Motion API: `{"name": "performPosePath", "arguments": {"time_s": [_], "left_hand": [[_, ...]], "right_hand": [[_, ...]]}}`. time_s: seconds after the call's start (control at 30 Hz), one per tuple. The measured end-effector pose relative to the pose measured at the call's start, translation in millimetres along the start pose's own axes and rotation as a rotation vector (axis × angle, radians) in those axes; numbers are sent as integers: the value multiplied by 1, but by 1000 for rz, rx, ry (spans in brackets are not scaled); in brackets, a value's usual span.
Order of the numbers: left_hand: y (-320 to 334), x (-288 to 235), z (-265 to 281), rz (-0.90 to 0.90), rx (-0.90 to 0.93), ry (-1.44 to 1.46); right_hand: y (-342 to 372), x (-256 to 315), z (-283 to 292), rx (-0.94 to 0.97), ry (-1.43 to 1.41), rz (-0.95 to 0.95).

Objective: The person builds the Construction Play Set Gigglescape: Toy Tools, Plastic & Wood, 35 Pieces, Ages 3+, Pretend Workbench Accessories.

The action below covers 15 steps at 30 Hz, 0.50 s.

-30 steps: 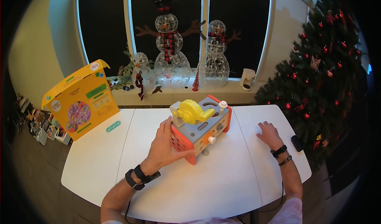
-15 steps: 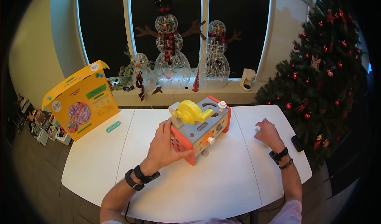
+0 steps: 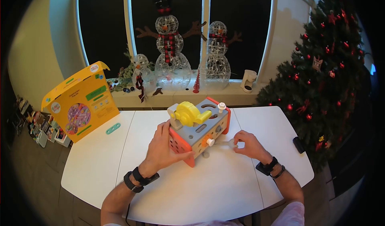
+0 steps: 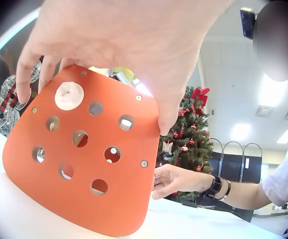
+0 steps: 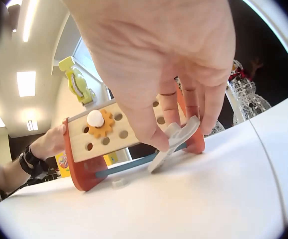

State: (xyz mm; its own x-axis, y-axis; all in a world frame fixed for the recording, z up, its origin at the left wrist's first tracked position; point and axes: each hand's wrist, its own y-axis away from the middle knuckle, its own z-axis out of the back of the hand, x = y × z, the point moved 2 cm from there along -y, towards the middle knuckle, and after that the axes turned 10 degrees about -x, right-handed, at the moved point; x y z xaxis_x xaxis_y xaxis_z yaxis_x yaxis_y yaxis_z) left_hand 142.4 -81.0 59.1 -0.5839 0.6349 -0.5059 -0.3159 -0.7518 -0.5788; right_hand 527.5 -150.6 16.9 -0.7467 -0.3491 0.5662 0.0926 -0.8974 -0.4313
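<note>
My left hand (image 3: pixel 160 149) grips the orange end panel (image 4: pixel 74 164) of a toy workbench (image 3: pixel 196 130), fingers over its top edge and thumb on the near side. At the bench's right front, my right hand (image 3: pixel 252 146) pinches a grey toy wrench (image 5: pixel 173 143) between thumb and fingers, just above the table. An orange gear (image 5: pixel 102 130) with a white bolt head (image 5: pixel 95 118) sits on the bench's front panel. On top are a yellow rounded piece (image 3: pixel 187 114) and an upright white bolt (image 3: pixel 221 106). Below the front lies a small grey round piece (image 3: pixel 205 155).
A yellow box (image 3: pixel 80 101) stands at the table's left, with a teal perforated strip (image 3: pixel 113 128) beside it. Near the right edge lies a black object (image 3: pixel 298 144). Beyond the white table (image 3: pixel 168 198), a Christmas tree (image 3: pixel 321 73) stands at the right and wire snowmen (image 3: pixel 167 65) line the sill.
My right hand has picked up the grey wrench from the table's right side and carried it left to the workbench. My left hand has kept its grip on the end panel.
</note>
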Motion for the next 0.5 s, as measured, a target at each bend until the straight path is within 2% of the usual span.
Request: {"name": "performPosePath", "arguments": {"time_s": [0.2, 0.5], "left_hand": [[0, -2, 2, -9, 0, -5], [0, 0, 0, -20, 6, 39]], "right_hand": [[-6, -12, -20, 86, 32, -26], [-16, -18, -37, 84, 37, -16]]}}
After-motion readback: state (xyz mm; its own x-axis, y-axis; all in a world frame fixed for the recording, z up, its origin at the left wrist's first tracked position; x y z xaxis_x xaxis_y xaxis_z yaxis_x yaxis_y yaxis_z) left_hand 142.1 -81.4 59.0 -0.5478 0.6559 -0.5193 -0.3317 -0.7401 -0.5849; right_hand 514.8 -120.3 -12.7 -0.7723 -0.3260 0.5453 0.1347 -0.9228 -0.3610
